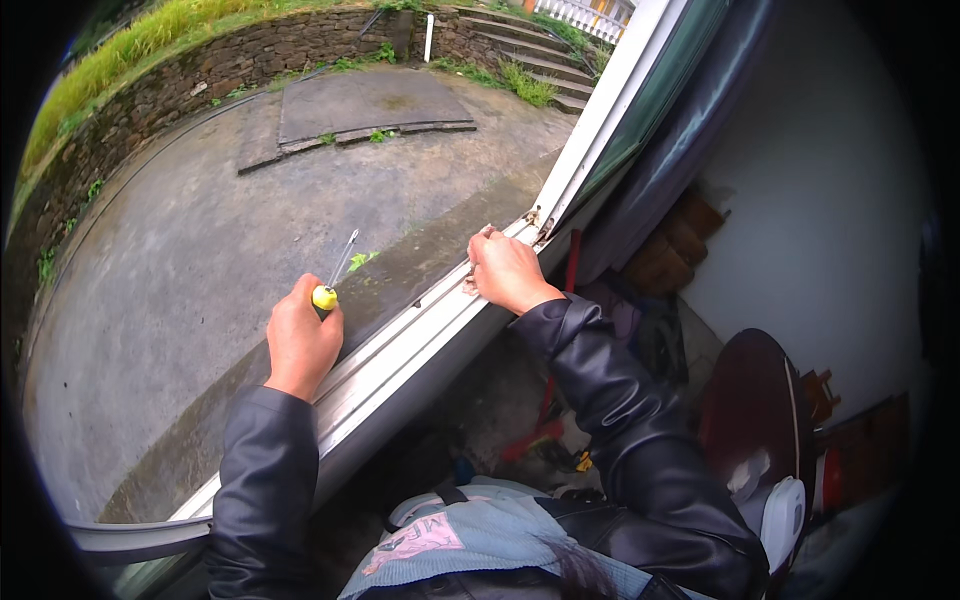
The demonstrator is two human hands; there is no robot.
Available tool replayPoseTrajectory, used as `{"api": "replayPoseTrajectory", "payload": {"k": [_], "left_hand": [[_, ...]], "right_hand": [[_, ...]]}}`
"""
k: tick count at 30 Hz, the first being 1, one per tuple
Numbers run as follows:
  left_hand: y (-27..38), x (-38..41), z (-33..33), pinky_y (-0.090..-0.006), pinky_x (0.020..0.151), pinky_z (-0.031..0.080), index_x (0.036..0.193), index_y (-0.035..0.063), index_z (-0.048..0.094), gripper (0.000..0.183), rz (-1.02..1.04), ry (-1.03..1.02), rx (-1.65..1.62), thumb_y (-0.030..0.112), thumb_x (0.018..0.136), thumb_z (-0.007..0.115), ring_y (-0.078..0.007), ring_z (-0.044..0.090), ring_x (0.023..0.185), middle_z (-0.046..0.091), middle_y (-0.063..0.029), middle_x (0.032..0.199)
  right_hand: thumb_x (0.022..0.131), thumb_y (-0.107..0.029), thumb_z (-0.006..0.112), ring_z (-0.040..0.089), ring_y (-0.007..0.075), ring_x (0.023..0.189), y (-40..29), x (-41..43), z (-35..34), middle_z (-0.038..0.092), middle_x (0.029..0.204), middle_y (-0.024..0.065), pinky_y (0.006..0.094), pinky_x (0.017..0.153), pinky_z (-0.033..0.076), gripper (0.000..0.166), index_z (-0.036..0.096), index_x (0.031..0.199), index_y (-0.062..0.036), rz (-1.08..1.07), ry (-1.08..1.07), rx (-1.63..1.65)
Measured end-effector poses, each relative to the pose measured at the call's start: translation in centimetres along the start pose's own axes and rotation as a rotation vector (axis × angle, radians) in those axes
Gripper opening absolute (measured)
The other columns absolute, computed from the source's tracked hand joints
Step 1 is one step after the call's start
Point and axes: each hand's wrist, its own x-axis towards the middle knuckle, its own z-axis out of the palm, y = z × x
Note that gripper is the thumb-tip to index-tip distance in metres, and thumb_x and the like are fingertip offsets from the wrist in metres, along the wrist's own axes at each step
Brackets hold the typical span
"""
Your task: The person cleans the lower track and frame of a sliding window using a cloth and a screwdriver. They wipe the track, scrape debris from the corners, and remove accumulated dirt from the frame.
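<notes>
My left hand (303,337) is closed around the yellow-and-black handle of a screwdriver (325,297), its metal shaft pointing up and away over the yard. It is on the outer side of a white window frame (390,375). My right hand (510,268) grips a crumpled, soiled piece of tissue or cloth (471,285) against the lower track of that frame, close to the corner. Most of the crumpled piece is hidden by my fingers. Dark dirt (533,216) shows in the corner of the track.
Outside lie a concrete yard (187,262), a stone wall (300,45) and steps (525,60). A sliding glass pane (630,127) and a dark curtain (690,142) border the right of the opening. Indoors are a dark red round tabletop (750,397) and a red-handled tool (546,401).
</notes>
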Motion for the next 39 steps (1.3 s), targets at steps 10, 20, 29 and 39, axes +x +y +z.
{"api": "replayPoseTrajectory", "payload": {"k": [10,20,29,39], "left_hand": [[-0.6,0.1,-0.4,-0.0482,0.066,0.047,0.090,0.0038,0.056,0.012,0.003,0.025,0.021,0.008,0.080,0.063,-0.0443,0.062,0.080,0.064,-0.0209,0.079],[-0.7,0.1,-0.1,-0.0499,0.066,0.047,0.089,0.0038,0.057,0.012,0.029,0.027,0.012,0.009,0.081,0.063,-0.0441,0.063,0.078,0.064,-0.0216,0.077],[-0.5,0.1,-0.1,-0.0459,0.065,0.046,0.088,0.0026,0.056,0.013,0.013,0.022,-0.006,0.010,0.081,0.064,-0.0440,0.060,0.075,0.062,-0.0216,0.076],[-0.5,0.3,0.0,-0.0506,0.067,0.047,0.089,0.0047,0.058,0.013,0.014,0.025,0.010,0.011,0.080,0.065,-0.0438,0.063,0.079,0.065,-0.0208,0.078]], "right_hand": [[0.090,-0.002,0.057,0.053,0.0026,0.067,1.5,-8.1,-4.7,0.062,0.089,0.0007,0.0184,0.055,0.042,0.014,0.062,0.103,-0.0035,-0.083,-0.538,1.413],[0.093,-0.008,0.059,0.049,0.0020,0.057,8.7,-14.8,1.2,0.059,0.070,-0.0022,0.0203,0.049,0.036,0.007,0.062,0.088,-0.0042,0.407,-0.228,1.132],[0.095,0.003,0.059,0.061,0.0042,0.080,-1.6,-8.9,-2.2,0.065,0.092,0.0026,0.0200,0.067,0.049,0.012,0.058,0.106,0.0000,-0.103,0.187,1.087],[0.080,-0.003,0.065,0.062,0.0277,0.097,-5.6,-3.7,-0.5,0.063,0.102,0.0050,0.0382,0.082,0.052,0.016,0.071,0.091,-0.0131,-0.676,-0.025,0.362]]}}
